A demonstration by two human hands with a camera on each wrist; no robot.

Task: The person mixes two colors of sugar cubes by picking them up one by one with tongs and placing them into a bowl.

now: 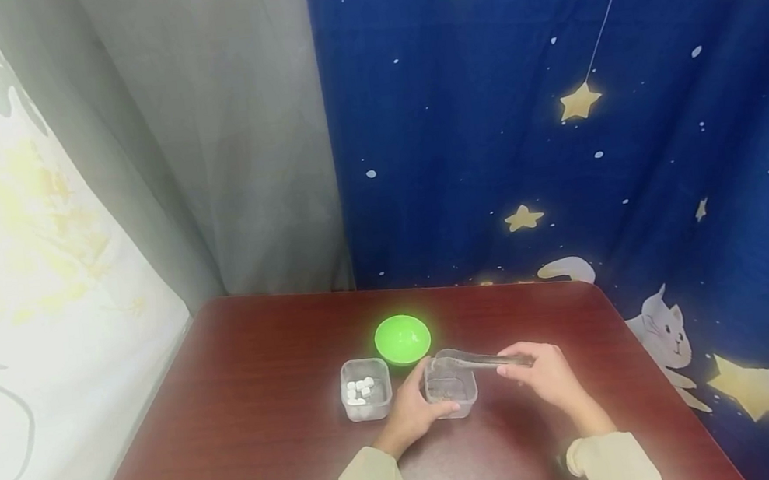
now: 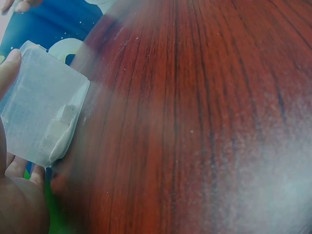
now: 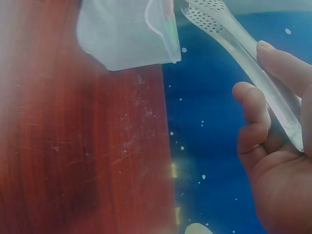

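Free tabletop (image 1: 251, 379) left of the white-cube tub (image 1: 369, 412), left hand (image 1: 411, 411) blocking the gap before the clear tub (image 1: 469, 398), tongs (image 1: 484, 358) by its rim, green bowl (image 1: 402, 340) behind.

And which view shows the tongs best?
The right wrist: the tongs appear close up, their perforated tips distinct. The head view shows them smaller, in the right hand; the left wrist shows at most an unclear sliver, top left.
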